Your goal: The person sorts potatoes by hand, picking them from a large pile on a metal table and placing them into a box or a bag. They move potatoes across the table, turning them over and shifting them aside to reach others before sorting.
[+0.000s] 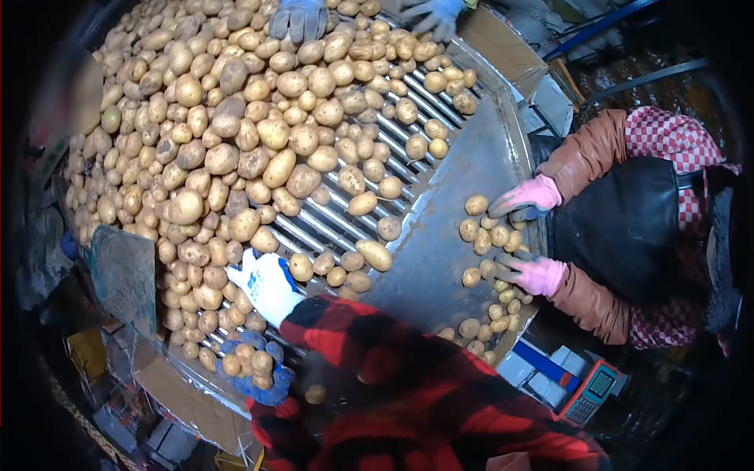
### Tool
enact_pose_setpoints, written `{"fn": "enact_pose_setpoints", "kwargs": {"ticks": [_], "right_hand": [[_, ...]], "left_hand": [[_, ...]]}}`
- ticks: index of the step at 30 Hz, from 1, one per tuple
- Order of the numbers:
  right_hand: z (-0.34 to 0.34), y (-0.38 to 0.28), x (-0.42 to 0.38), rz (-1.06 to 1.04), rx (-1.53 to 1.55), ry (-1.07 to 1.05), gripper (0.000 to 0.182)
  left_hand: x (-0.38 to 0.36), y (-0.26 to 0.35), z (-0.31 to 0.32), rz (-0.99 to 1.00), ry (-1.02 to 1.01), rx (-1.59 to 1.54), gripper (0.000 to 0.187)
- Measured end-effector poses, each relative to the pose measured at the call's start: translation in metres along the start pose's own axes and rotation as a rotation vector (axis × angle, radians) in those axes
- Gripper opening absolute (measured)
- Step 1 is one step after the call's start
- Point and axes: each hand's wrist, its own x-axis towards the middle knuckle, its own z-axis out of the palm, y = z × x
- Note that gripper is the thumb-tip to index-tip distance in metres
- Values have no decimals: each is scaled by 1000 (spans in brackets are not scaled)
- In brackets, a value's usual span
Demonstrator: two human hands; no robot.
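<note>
Many potatoes [221, 158] cover the left of a sorting table with metal rollers [338, 206]. My left hand [259, 370], in a blue glove, is palm up at the lower left and cups several small potatoes. Just above it, my right hand [267, 286], in a white and blue glove, is back up at the lower edge of the pile. Its visible fingers are apart beside potatoes, with no potato seen in its grasp; its fingertips are partly hidden. A large potato [374, 255] lies on the rollers to its right.
At the right, a co-worker's pink-gloved hands [538, 275] touch small potatoes on the metal plate [416, 286]. Another person's blue-gloved hands [298, 20] are at the top edge. A grey board [123, 275] stands left; a scale [591, 392] is lower right.
</note>
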Motion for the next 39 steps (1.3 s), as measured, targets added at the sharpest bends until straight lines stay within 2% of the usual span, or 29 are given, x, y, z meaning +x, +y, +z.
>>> {"fn": "enact_pose_setpoints", "kwargs": {"ticks": [3,5,7,9,11,12,13,15,17,18,19,21,22,23,24,25,26,27,28,29,30,31,32,33,34,36,37,39], "right_hand": [[30,-5,20,58,25,25,25],[44,3,15,94,129,159,23],[14,12,-6,98,271,183,27],[11,4,-5,74,169,146,26],[27,-4,12,113,-34,-54,23],[27,8,4,70,90,165,20],[17,20,-7,78,93,177,20],[-18,52,-36,1,654,237,33],[-70,90,-74,259,1451,-118,38],[-73,107,-89,403,1731,-142,43],[-71,123,-99,557,2006,-160,49],[-47,157,-108,272,2527,80,54],[-35,175,-103,130,2654,129,55],[-23,203,-97,85,2765,53,53],[-31,227,-92,215,2346,182,51],[-65,223,-77,312,2239,411,44],[-84,232,-60,410,1917,542,37],[-92,257,-53,621,1456,522,28],[-100,267,-32,383,543,761,30],[-107,274,-25,464,-117,683,35],[-71,306,-3,522,-388,634,28],[-83,310,5,611,-314,440,24],[-85,304,9,598,-290,473,25],[-84,300,11,584,-270,502,26],[-78,305,8,586,-270,491,26],[-76,326,2,707,-396,261,21],[-78,325,-6,702,-346,320,20],[-88,331,-29,672,-272,274,23]], "left_hand": [[6,4,-1,51,-15,73,17],[8,8,-2,94,-24,115,18],[9,13,-4,133,-47,158,19],[11,18,-2,177,-74,203,20],[19,20,3,237,-31,241,20],[23,22,4,277,-7,262,21],[28,24,4,331,13,293,21],[43,36,6,498,76,360,23],[52,29,12,730,208,376,25],[41,-14,22,843,360,326,25],[33,-17,20,838,369,324,25],[28,-12,15,553,-44,386,34],[37,4,17,505,-98,447,31],[45,21,21,518,-87,492,28],[53,37,23,528,-83,534,25],[60,49,25,534,-82,573,23],[66,56,27,537,-83,599,20],[71,61,29,544,-80,622,18],[74,61,31,541,-84,630,16],[74,59,35,532,-97,633,15],[68,48,42,528,-99,636,15],[55,29,53,202,-124,436,14],[53,25,57,-121,-148,235,13],[54,21,58,-124,-144,223,13],[62,29,56,58,-147,349,13],[78,50,51,319,-118,528,12],[80,57,50,364,-103,562,12],[87,71,51,420,-63,614,12]]}}
